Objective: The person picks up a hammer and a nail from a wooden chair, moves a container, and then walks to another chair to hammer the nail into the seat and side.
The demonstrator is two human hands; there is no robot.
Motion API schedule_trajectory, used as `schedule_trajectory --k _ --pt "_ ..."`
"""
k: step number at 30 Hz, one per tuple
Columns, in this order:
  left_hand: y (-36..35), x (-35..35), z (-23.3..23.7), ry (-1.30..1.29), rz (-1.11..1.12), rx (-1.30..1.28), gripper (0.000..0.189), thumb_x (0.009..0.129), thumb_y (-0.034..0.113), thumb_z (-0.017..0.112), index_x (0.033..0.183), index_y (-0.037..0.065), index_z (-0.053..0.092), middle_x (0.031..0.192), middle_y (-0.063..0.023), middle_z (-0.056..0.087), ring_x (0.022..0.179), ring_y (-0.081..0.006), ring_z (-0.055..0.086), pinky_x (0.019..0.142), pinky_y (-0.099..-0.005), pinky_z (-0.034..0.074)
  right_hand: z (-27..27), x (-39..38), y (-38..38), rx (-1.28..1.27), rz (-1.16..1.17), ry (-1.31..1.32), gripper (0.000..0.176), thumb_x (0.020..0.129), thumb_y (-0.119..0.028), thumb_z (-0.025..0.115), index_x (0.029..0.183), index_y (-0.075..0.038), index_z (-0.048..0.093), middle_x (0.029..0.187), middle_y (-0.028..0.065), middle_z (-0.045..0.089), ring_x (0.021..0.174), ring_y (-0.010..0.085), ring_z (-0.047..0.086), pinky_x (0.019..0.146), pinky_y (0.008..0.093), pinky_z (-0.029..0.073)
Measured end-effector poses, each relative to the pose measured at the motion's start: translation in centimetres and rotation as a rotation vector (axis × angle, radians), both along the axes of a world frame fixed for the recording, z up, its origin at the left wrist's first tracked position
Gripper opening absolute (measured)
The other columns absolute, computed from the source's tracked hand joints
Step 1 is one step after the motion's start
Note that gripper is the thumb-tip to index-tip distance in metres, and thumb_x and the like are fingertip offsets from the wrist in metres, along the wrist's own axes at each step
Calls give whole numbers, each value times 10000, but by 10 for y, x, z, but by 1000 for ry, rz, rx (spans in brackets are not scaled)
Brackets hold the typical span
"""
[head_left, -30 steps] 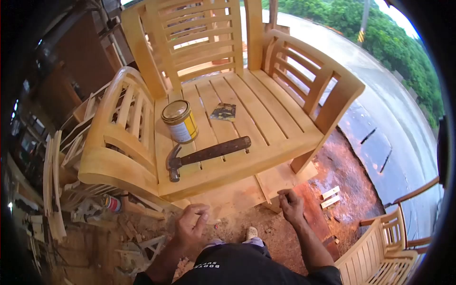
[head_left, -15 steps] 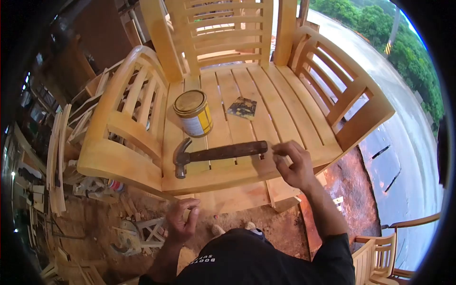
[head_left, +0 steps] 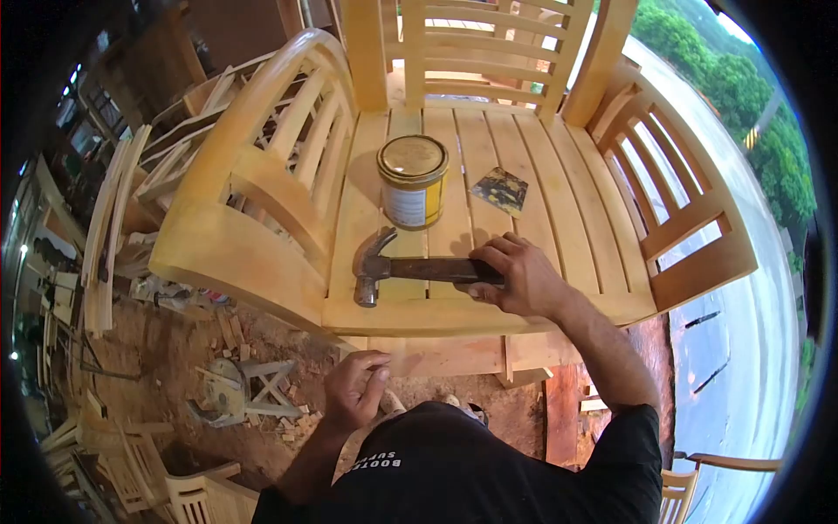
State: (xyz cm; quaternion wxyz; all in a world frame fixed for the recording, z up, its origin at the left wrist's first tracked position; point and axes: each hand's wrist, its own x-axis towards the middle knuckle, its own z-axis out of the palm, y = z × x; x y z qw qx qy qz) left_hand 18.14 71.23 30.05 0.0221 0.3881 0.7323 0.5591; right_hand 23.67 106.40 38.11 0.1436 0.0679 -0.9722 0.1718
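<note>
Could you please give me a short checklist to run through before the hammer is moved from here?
1. Right hand around the handle end of the hammer: ok.
2. Left hand away from the hammer head: ok, it is below the seat.
3. Can upright: ok.
4. Can lid pressed tight: cannot tell; it is on.
5. Claw well away from the can: not ok, its tip is close to the base.
6. Stained flat piece apart from the hammer: ok.

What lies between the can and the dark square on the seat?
Only a bare strip of seat, in the head view, between the can and dark square. The hammer, in the right hand's grip, is nearer the person.
</note>
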Motion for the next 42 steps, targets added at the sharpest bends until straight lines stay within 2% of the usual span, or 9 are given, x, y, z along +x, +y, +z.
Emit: schedule_trajectory --k 11,16,18,19,22,23,26,29,42 --pt "2 -10 3 50 -40 16 160 939 18 687 1096 -8 698 1046 -174 749 957 -323 750 843 -379 587 15 -2 -9 39 67 115 368 808 -243 824 1035 -5 658 951 166 644 903 389 619 789 484 527" --pt "5 -11 4 17 -28 23 161 941 31 690 1095 -9 712 1043 -176 750 959 -312 751 848 -379 585 56 56 1 -288 -147 96 398 844 -180 843 1144 20 675 1004 171 681 948 338 686 820 412 541" --pt "6 -10 4 23 -30 18 155 939 30 691 1088 -6 714 1040 -175 751 958 -311 751 846 -378 585 59 86 18 -646 -167 119 331 916 -197 772 1128 39 677 979 106 688 922 211 678 785 349 523" --pt "8 -10 5 22 -35 14 147 939 29 690 1080 -4 714 1037 -174 750 957 -313 751 845 -379 585 75 105 17 -903 -247 -8 494 905 -336 754 1198 47 645 976 118 691 852 185 674 755 318 527" --pt "17 -15 11 131 -14 0 116 937 31 686 1047 3 711 1023 -167 744 921 -313 746 828 -388 588 74 125 18 -1170 -165 231 953 812 -606 746 1414 71 451 940 171 674 729 188 675 646 310 550" --pt "22 -18 13 183 -1 -8 105 937 33 685 1035 6 710 1017 -164 741 904 -313 743 819 -392 590 73 127 13 -1236 -33 305 901 840 -496 766 1443 72 414 902 156 651 629 194 658 539 301 534" --pt "48 -36 48 271 47 -57 101 957 52 684 1039 0 712 1015 -159 733 924 -314 713 815 -399 571 71 138 -10 -1311 -397 393 580 835 -189 759 1260 88 478 719 103 541 371 191 501 355 298 448" --pt "90 -69 69 551 67 -164 100 916 79 706 1003 34 727 979 -127 711 927 -330 676 831 -429 553 15 164 8 -1396 -433 271 398 834 -93 727 1144 17 503 652 71 555 408 189 545 401 309 487" --pt "145 -103 44 740 -39 -538 104 900 98 699 982 37 679 971 -148 673 990 -375 645 842 -483 531 -113 249 -35 -1574 -537 149 395 867 41 723 1200 -10 516 831 84 605 575 179 635 509 320 558"
